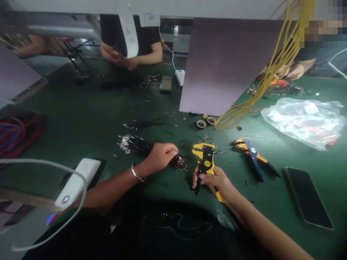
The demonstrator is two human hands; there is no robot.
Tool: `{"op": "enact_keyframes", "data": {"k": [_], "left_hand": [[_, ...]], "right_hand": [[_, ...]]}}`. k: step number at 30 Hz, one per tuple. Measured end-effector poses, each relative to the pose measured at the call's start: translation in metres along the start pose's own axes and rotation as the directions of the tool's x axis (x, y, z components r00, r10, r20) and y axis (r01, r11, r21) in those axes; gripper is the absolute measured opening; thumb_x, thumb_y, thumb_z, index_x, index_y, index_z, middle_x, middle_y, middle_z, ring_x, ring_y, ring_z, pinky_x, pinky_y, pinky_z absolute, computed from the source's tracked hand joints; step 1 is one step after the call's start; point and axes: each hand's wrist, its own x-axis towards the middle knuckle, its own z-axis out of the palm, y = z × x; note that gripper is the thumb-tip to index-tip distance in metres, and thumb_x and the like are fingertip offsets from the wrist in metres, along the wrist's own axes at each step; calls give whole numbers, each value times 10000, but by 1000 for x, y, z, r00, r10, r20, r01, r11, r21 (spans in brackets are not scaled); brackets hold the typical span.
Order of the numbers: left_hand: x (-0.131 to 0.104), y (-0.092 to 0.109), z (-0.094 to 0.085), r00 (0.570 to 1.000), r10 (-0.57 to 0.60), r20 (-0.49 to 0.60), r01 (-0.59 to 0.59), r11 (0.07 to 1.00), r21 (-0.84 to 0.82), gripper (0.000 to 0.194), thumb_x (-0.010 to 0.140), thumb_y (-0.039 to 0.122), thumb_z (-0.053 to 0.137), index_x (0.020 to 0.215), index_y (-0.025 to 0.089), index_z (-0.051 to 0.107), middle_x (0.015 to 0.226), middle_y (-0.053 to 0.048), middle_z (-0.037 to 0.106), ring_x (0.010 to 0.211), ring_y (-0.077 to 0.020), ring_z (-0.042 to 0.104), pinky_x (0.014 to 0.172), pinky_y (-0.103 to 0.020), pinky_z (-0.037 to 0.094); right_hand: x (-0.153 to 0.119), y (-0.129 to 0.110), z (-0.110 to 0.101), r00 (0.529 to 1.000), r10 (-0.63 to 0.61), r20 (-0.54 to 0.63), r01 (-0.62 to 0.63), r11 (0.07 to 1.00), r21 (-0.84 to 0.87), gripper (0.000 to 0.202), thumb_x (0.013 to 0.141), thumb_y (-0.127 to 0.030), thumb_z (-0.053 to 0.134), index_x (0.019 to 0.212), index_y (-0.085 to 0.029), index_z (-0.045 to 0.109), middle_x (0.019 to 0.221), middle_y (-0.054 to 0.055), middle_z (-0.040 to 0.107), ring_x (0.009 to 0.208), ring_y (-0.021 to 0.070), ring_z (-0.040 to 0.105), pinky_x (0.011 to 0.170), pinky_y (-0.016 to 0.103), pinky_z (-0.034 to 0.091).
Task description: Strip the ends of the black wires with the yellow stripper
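Observation:
My left hand, with a silver bracelet on its wrist, is closed in a pinch over a bundle of short black wires. What its fingertips hold is too small to make out. The bundle has silvery ends at the left and coppery ends at the right. Wrapped round the handles of a yellow and black wire stripper is my right hand. The stripper's head points up, away from me, a little right of the bundle. Small wire scraps lie just beyond it on the green table.
An orange and blue stripper and a phone lie at the right. Farther back are tape rolls, yellow wires and a plastic bag. A white power bank sits left; a cable crosses there. Other people work opposite.

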Motion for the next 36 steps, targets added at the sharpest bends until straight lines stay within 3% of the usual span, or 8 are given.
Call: {"op": "enact_keyframes", "data": {"k": [7, 16, 36], "left_hand": [[1, 0, 0, 999, -19, 40, 20, 999, -27, 156, 796, 184, 558, 724, 137, 689, 673, -20, 691, 613, -111, 603, 593, -208, 469], [2, 3, -3, 991, -7, 137, 19, 997, -81, 158, 804, 184, 566, 756, 140, 710, 710, -27, 724, 650, -122, 655, 615, -205, 495], [2, -1, -6, 984, 17, 175, 3, 994, -108, 161, 810, 174, 569, 760, 148, 720, 732, -25, 729, 681, -127, 657, 655, -221, 500]], "right_hand": [[2, 6, -6, 997, -29, 78, 27, 999, 22, 245, 740, -265, 713, 931, -137, 627, 771, 61, 692, 689, 220, 665, 664, 345, 490], [-2, 5, 2, 980, -26, 196, 24, 1000, 11, 260, 742, -290, 723, 929, -132, 635, 772, 57, 680, 687, 212, 656, 687, 365, 511], [-4, 9, 0, 988, -17, 152, 29, 997, -78, 275, 738, -338, 750, 876, -140, 619, 660, 30, 678, 569, 182, 645, 590, 316, 495]]}}
